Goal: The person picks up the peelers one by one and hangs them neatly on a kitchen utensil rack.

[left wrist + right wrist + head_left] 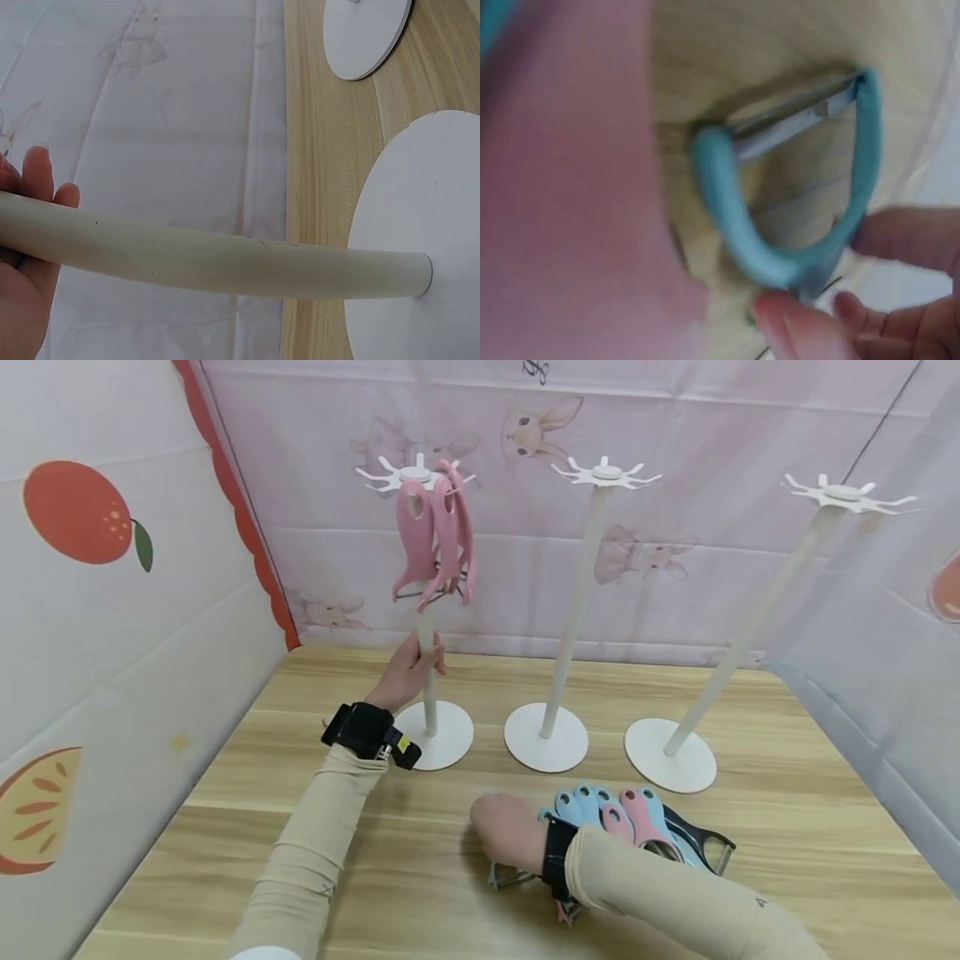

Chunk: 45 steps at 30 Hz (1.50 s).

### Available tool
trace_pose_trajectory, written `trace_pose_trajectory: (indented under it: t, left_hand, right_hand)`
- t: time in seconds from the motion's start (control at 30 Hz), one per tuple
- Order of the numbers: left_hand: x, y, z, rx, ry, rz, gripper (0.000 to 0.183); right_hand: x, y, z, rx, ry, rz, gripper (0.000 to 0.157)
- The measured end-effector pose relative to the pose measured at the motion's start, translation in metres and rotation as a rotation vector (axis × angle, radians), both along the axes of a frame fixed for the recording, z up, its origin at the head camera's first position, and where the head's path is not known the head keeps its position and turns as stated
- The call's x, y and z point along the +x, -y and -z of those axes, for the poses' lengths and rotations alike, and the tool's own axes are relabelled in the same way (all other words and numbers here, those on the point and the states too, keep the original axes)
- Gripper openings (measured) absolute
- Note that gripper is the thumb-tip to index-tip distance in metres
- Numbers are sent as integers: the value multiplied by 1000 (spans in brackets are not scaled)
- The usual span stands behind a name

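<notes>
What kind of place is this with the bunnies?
Probably a little work booth set up for handling things: bunny-printed cloth hangs behind a wooden table, where white stands and peelers are set out.

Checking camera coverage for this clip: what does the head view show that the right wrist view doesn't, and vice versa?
Only the head view shows the left hand gripping a white stand, with pink peelers hanging above that hand.
Only the right wrist view shows fingertips pinching a blue peeler.
Both show the right hand and the wooden table.
</notes>
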State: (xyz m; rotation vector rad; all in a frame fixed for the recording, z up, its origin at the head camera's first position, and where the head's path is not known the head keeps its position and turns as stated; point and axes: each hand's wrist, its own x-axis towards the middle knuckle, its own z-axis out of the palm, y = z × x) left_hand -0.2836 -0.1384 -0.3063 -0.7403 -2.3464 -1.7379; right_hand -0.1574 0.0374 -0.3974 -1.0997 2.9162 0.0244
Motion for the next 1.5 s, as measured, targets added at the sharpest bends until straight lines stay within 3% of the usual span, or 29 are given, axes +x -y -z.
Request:
trace_pose_trajectory:
  t: [0.1,0.2,0.33,0.4,0.5,0.63,0.77,0.93,1.07,1.3,1.4,1.5]
  left_hand:
    - [-1,0,1,6,-5,1,15]
    - [-1,0,2,10,-3,7,16]
    - [-5,2,6,12,-3,9,14]
    - [-11,3,12,15,-11,10,14]
    - [-20,5,20,12,-21,1,14]
    - [-25,7,25,1,-29,-8,16]
    - [-23,7,23,0,-18,3,18]
    - [-9,4,9,-6,-20,20,13]
    - [-5,2,4,1,-22,28,11]
    - [-20,7,19,-34,4,0,27]
    - [-21,9,21,-39,12,-10,38]
    - [-21,10,23,-12,37,-2,35]
  right_hand:
    - [-3,2,1,3,-9,3,19]
    - [-6,3,-2,-14,47,39,18]
    - [-8,1,-15,-129,162,109,20]
    - [-9,0,-23,-201,154,125,21]
    - [-11,-3,-38,-291,40,122,24]
    - [-14,-7,-59,-421,-211,91,23]
    - [-18,-10,-77,-565,-419,40,22]
    - [-25,-6,-100,-698,-609,-32,18]
    - [-31,1,-117,-766,-722,-74,16]
    - [-40,18,-149,-855,-844,-124,15]
    - [-46,27,-165,-875,-876,-150,15]
    - [-53,38,-182,-881,-912,-163,15]
